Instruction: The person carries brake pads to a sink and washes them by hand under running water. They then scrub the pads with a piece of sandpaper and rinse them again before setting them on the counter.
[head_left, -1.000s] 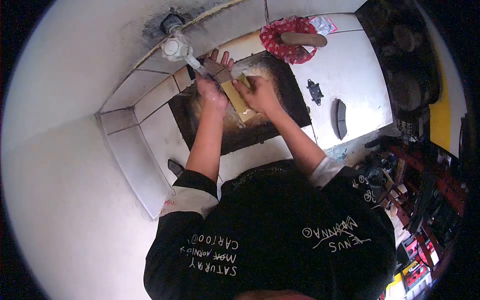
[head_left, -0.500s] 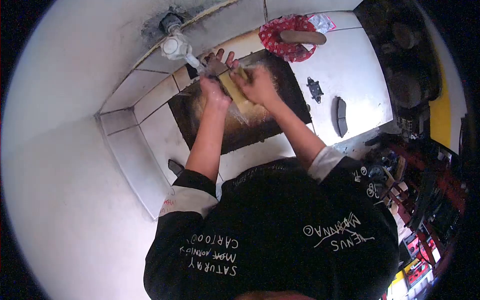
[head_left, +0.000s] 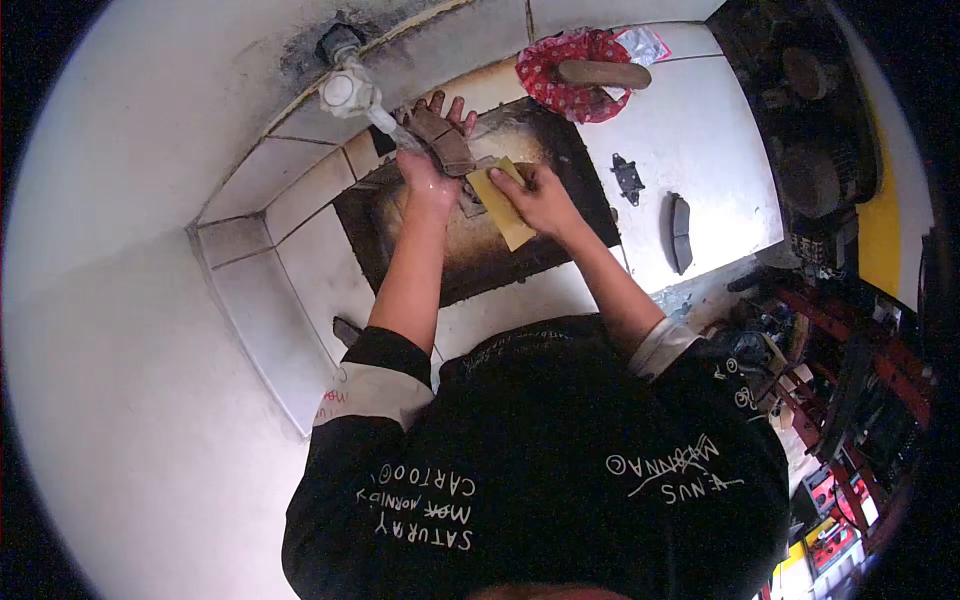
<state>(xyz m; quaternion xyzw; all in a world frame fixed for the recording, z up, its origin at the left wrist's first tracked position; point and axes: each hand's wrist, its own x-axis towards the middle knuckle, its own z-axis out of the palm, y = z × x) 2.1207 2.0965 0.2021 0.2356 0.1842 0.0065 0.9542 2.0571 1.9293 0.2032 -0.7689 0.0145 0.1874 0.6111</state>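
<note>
My left hand (head_left: 432,172) holds a brown brake pad (head_left: 441,142) under the white tap (head_left: 350,95), where water runs onto it. The pad's flat face is turned up, and my fingertips show beyond its far edge. To the right, my right hand (head_left: 538,198) pinches a yellow sheet of sandpaper (head_left: 507,212) between thumb and fingers. The sheet hangs beside the pad, over the dark, stained sink basin (head_left: 395,262).
On the white tiled counter (head_left: 715,130) are a red patterned cloth (head_left: 546,70) with a brown curved pad on it, a small dark metal part (head_left: 627,178) and a dark brake pad (head_left: 680,234). Another dark piece (head_left: 347,331) lies at the left. Cluttered shelves stand right.
My right hand has drawn the sandpaper off the pad, to the right and toward my body. The pad's face, covered before, now shows in my left hand.
</note>
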